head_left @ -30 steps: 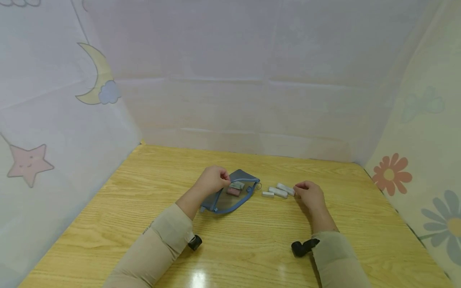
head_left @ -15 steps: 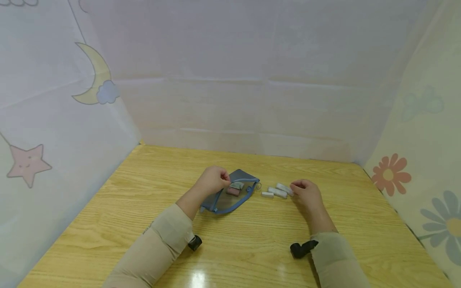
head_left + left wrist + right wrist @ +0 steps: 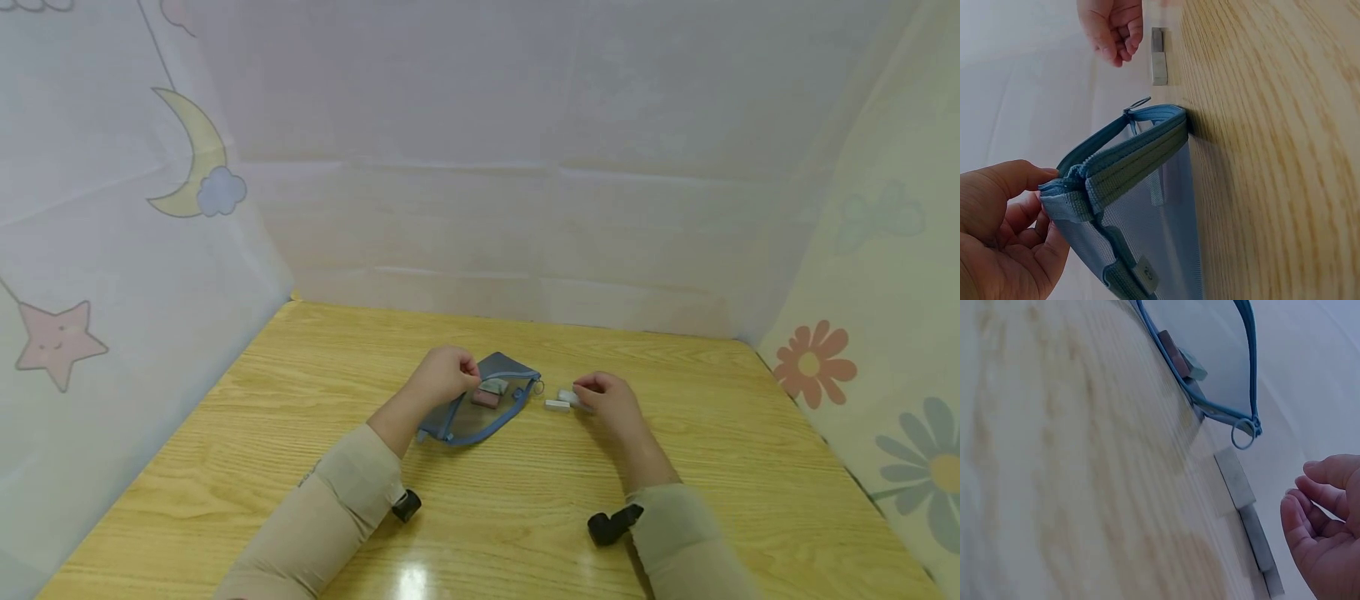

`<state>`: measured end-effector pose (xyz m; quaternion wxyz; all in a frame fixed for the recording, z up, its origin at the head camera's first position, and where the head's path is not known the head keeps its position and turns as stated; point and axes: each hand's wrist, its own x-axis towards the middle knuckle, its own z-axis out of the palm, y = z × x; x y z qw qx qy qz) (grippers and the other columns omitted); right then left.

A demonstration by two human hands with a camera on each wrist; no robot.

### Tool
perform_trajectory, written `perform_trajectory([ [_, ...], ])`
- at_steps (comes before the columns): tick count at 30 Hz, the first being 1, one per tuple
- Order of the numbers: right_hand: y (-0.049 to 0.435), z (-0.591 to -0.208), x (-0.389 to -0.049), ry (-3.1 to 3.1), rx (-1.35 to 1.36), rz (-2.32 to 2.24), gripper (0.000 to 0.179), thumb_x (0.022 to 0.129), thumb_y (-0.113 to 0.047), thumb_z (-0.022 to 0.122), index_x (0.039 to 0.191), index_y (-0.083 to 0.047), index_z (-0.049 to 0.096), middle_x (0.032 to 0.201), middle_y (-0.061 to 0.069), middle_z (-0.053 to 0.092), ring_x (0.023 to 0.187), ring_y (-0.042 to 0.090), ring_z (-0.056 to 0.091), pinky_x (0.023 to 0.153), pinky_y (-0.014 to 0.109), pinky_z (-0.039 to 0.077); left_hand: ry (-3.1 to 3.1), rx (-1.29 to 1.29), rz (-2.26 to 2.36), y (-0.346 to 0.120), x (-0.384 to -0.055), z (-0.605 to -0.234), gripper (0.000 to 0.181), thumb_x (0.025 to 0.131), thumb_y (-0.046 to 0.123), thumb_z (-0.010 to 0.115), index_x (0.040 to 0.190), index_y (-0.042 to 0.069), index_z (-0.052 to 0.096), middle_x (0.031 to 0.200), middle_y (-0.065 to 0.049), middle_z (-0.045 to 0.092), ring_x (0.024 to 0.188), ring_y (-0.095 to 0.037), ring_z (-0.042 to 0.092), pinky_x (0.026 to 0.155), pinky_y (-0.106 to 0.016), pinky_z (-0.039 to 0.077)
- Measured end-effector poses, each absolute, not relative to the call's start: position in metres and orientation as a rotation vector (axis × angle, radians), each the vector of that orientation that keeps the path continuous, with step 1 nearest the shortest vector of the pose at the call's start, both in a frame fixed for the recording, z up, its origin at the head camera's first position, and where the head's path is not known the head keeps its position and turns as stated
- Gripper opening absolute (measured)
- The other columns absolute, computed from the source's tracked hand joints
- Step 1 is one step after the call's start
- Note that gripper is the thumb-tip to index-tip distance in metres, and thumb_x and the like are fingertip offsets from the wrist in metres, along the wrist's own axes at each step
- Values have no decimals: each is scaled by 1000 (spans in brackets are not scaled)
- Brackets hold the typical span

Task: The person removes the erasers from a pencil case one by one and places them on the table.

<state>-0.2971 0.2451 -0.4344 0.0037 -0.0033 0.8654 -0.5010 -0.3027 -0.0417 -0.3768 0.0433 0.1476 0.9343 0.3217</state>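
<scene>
My left hand [image 3: 1007,225] pinches the rim of a blue mesh zip pouch [image 3: 480,435] at its left side, keeping its mouth spread. Within the pouch lie a reddish-brown block [image 3: 1174,353] and a pale green block [image 3: 1193,364]. To the right of the pouch, several small whitish blocks rest on the table: a front one [image 3: 1235,478], a middle one [image 3: 1256,537] and a far one [image 3: 1275,582]. Above them hovers my right hand [image 3: 611,402], fingers loosely bent and nothing between them; it covers part of the blocks in the head view.
The wooden table [image 3: 510,517] is bordered by a pale cloth backdrop [image 3: 480,208] at the back and both sides. A metal ring [image 3: 1243,434] hangs at the pouch's right zip end. Black wrist cameras sit at both cuffs [image 3: 360,467].
My right hand has moved left from beside the far-right block to over the blocks, now hiding some of them. The left hand and pouch have stayed still.
</scene>
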Motion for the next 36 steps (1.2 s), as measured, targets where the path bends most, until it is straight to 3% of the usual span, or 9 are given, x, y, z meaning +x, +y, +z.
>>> perform_trajectory([
  [36, 168, -446, -297, 2665, -188, -1559, 11, 86, -12, 63, 93, -4, 66, 88, 4, 63, 82, 16, 55, 72, 28, 44, 2817, 478, 1047, -44, -301, -381, 9, 80, 15, 66, 72, 13, 66, 71, 5, 59, 64, -13, 52, 58, -26, 43],
])
